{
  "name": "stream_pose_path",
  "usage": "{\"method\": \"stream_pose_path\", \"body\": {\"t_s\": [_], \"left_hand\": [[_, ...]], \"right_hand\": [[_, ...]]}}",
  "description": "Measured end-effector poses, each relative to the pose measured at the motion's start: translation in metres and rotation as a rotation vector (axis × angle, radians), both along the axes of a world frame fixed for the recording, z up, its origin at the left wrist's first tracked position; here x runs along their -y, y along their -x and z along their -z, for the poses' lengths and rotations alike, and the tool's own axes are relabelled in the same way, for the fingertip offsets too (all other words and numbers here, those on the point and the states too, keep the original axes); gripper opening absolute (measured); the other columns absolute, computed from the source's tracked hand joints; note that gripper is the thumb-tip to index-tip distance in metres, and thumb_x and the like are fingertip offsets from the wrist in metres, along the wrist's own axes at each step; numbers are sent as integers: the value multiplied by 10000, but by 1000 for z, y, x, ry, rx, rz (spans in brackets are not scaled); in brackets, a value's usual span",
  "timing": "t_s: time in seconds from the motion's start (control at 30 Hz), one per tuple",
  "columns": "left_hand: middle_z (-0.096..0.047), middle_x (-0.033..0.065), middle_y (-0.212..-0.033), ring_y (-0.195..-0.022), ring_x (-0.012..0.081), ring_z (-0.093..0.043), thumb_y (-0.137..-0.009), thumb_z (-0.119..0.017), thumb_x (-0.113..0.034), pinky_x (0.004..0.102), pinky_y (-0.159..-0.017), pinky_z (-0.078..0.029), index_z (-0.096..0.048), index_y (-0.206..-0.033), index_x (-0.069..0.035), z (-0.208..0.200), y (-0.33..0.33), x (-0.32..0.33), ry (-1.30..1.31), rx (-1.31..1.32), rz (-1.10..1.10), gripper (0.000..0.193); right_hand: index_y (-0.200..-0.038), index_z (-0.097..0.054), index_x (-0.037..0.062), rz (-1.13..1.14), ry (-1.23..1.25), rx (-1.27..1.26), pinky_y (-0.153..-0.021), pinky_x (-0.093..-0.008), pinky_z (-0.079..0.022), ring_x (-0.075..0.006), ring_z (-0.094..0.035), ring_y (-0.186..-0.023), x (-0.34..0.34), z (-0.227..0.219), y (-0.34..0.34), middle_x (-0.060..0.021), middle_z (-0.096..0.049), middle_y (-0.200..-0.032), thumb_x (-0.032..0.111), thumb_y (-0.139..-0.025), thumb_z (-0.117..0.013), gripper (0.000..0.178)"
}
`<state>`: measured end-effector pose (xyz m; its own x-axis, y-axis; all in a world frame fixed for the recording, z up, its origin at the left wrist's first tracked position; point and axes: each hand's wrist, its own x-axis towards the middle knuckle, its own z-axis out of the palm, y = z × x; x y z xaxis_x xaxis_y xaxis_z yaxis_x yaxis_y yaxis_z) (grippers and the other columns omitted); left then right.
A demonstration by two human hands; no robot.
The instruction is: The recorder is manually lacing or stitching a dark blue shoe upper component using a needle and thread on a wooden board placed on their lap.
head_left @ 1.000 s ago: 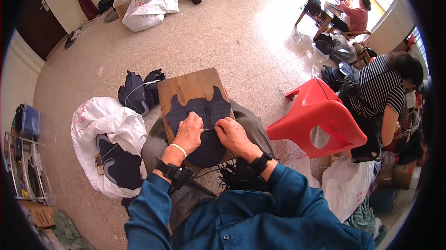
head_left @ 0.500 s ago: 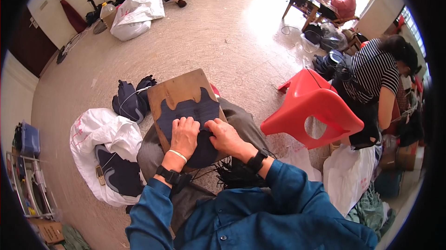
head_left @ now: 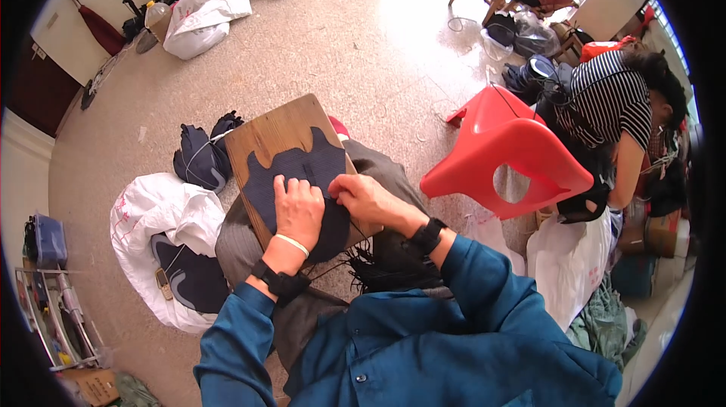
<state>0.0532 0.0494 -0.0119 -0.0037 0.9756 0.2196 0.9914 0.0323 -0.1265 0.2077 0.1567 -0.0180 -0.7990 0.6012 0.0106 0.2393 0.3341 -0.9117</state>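
A navy fabric piece with two pointed tips at its far edge lies over a wooden board above my lap. My left hand rests on the cloth, fingers stretched out and pressing it down. Beside it, my right hand is closed, thumb and fingers pinched together at the right part of the cloth. Whatever is between those fingertips is too small to make out. Black strands hang below the board near my right wrist.
To the left, a white sack holds dark pieces, with a tied dark bundle beyond it. A red plastic stool stands at right, beside a person in a striped top. Another white sack sits at lower right.
The left fingers have straightened onto the cloth, and the right hand has come away slightly from the left. The cloth's far edge is flatter, and the whole view has shifted a little.
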Motion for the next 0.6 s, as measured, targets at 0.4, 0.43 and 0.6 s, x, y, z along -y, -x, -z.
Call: {"method": "stream_pose_path", "body": {"t_s": [0.4, 0.43, 0.6], "left_hand": [[-673, 72, -912, -994, 265, -638, -849, -647, -109, 613, -1170, -295, -720, -888, -97, -9, 13, -12, 160, 151, -26, 84], [-673, 72, -912, -994, 265, -638, -849, -647, -109, 613, -1170, -295, -720, -888, -97, -11, 12, -14, 166, 150, -24, 84], [-667, 61, -868, -978, 254, -628, -866, -630, -157, 624, -1217, -220, -766, -869, -93, -16, -8, -18, 206, -156, 48, 151]], "right_hand": [[-1047, -667, -32, 14, 24, 41, -801, -398, -567, -300, -719, -874, -4, -2, -1, -178, -725, -900, 53, -935, -535, 193], [-1072, -656, -41, -3, 31, 69, -790, -349, -576, -221, -725, -848, -5, -1, 0, -141, -731, -915, 37, -952, -538, 185], [-1064, -663, -32, 14, -9, 45, -773, -390, -566, -287, -726, -839, -5, 4, 3, -176, -729, -894, 54, -930, -557, 191]]}}
